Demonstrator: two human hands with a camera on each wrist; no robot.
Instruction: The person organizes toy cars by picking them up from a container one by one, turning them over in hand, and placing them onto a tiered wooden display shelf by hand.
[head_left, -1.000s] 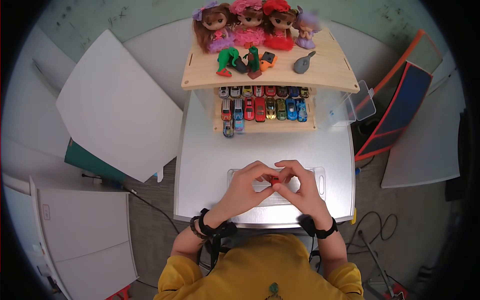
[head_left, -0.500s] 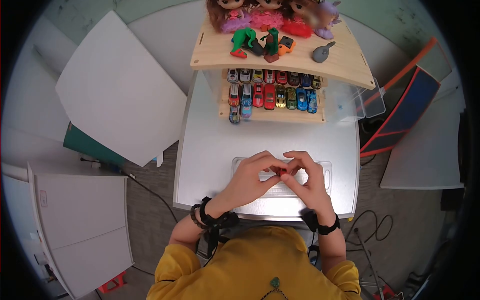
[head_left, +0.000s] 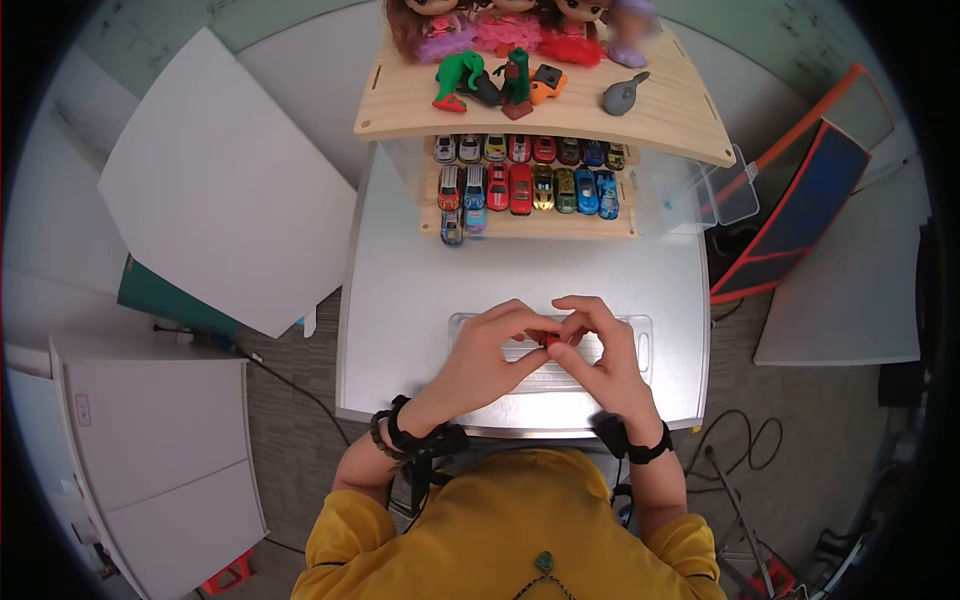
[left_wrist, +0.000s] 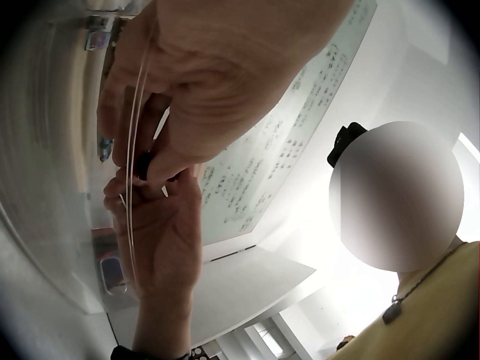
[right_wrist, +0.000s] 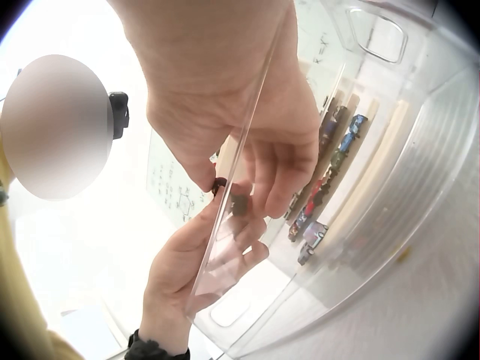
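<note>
A small red toy car with dark parts is held between both hands, mostly covered by the fingers. My left hand pinches it from one side, thumb below and fingers arched over. From the other side, my right hand pinches it between thumb and curled fingers. Beneath the hands lies a clear plastic box on the silver table. In the right wrist view, a dark round piece of the car shows at the right thumb tip.
A wooden shelf stands at the back, with dolls and small figures on top. Rows of toy cars fill its lower tiers. Another clear container is at the shelf's right. White panels flank the table.
The head view has tilted and shifted, moving the shelf and table within it. Both hands keep pinching the red toy car over the clear box, with only slight finger movement.
</note>
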